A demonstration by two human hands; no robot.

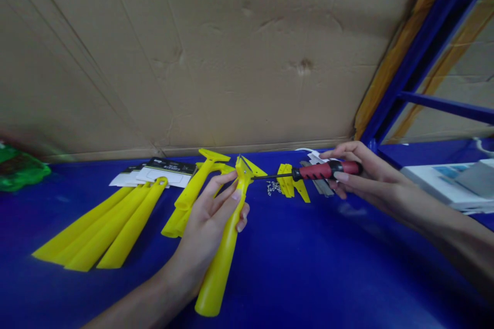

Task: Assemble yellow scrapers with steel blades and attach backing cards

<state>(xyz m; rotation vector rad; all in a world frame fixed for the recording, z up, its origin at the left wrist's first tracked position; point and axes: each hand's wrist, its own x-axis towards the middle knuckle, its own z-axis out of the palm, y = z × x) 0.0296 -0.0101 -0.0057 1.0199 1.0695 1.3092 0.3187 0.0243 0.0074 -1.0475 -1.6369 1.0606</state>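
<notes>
My left hand point(216, 211) is closed around a yellow scraper point(222, 272), its head up and its long round handle slanting down towards me. In my right hand point(357, 167) is a red and black screwdriver point(318, 170), held level by the grip with my fingertips. The dark shaft points left, and its tip meets the scraper's neck, where a small screw seems to sit. Behind the scraper's head, small loose screws point(274, 186) lie on the blue table. Yellow flat pieces point(286, 181) lie beside them, with grey metal blades point(322, 185) partly behind the screwdriver.
More yellow scraper handles point(196, 182) lie left of my left hand. Several yellow sleeve-like handles point(127, 221) fan out farther left, by black and white cards point(164, 171). A green bag point(21, 167) is at far left, a white box point(447, 185) at right. Cardboard point(231, 61) walls the back.
</notes>
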